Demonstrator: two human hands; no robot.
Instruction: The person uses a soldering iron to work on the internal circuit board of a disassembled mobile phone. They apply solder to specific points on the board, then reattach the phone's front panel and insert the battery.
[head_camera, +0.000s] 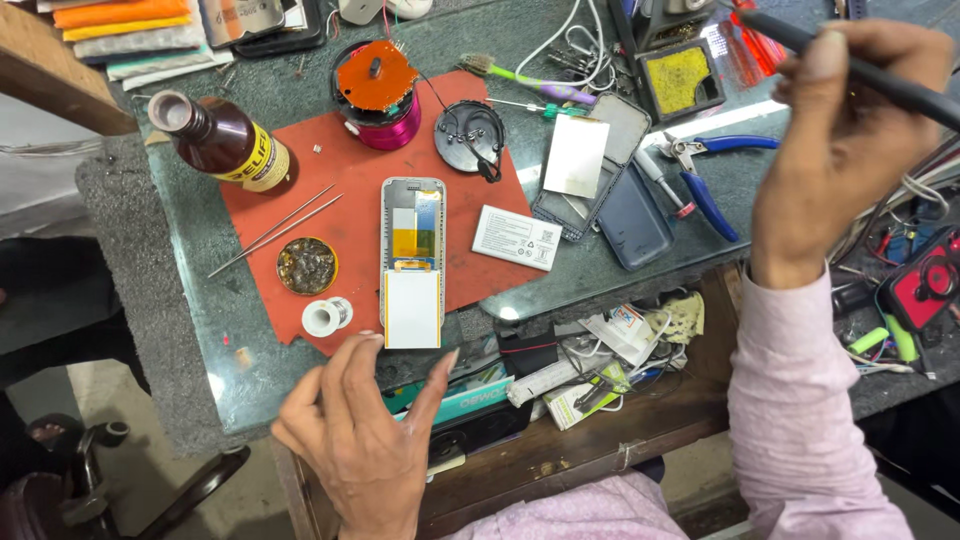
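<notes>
I judge the risk is a slip: the right hand (850, 130) is raised far right of the red rubber mat (350, 215), fingers closed around a black pen-shaped soldering tool (880, 75), and a careless swing could touch the blue-handled pliers (710, 175). The opened grey phone with a white screen panel (412, 262) lies in the mat's middle. The left hand (355, 435) rests open just below the mat, fingertips near the phone's lower end, holding nothing.

Glass-topped bench (190, 300) w/ red mat (350, 215), brown bottle (225, 145), blue pliers (705, 175), solder sponge (680, 80) on it.
</notes>
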